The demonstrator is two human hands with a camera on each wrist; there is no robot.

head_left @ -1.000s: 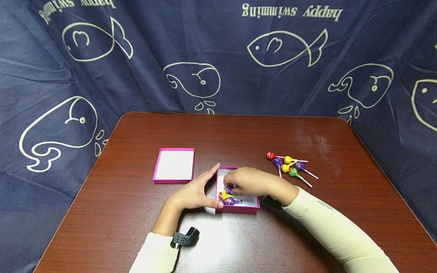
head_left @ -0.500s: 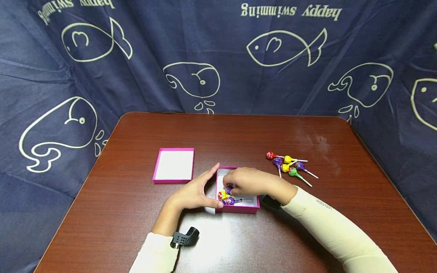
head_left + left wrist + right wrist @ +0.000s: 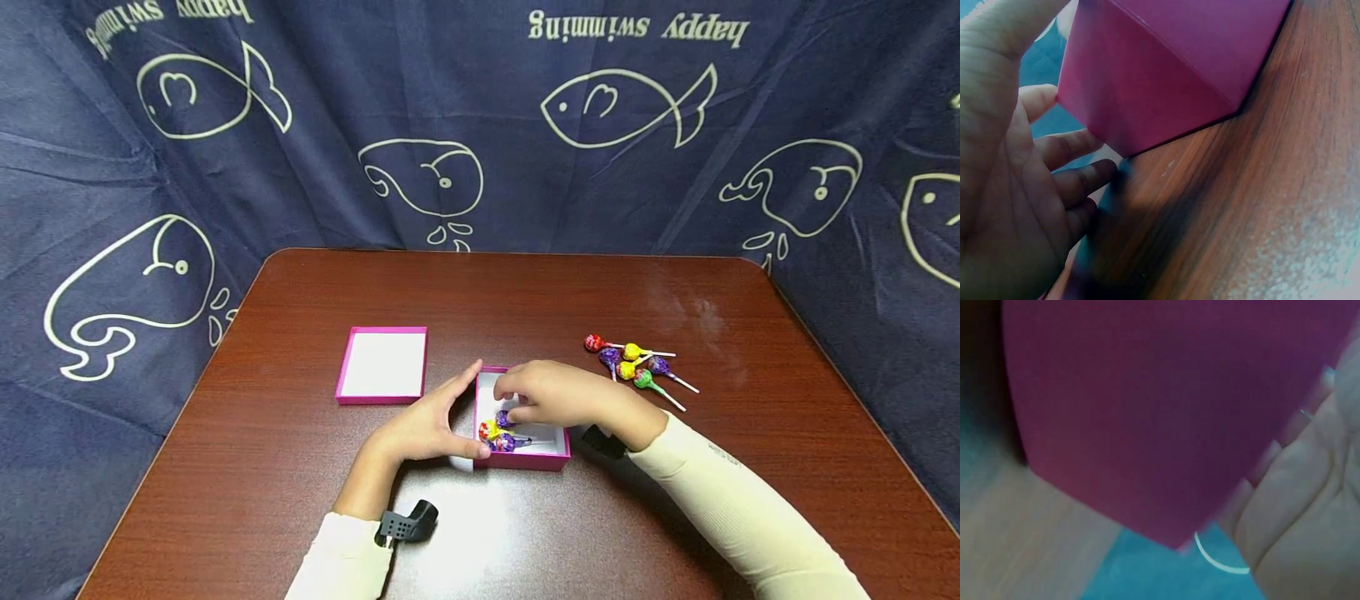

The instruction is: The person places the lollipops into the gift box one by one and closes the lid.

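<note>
One wide-spread left hand (image 3: 425,427) should brace the pink box (image 3: 527,462) beside it; the right hand (image 3: 561,394), fingers parted, should lift gently, leaving the purple lollipop (image 3: 503,419) by its thumb undisturbed.

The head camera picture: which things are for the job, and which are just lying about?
For the job, it seems: left hand, touching the pink box; right hand, over it; lollipops inside; probably the loose lollipops and lid-like pink tray.

Just around: table; fish-print cloth; black wristbands.
</note>
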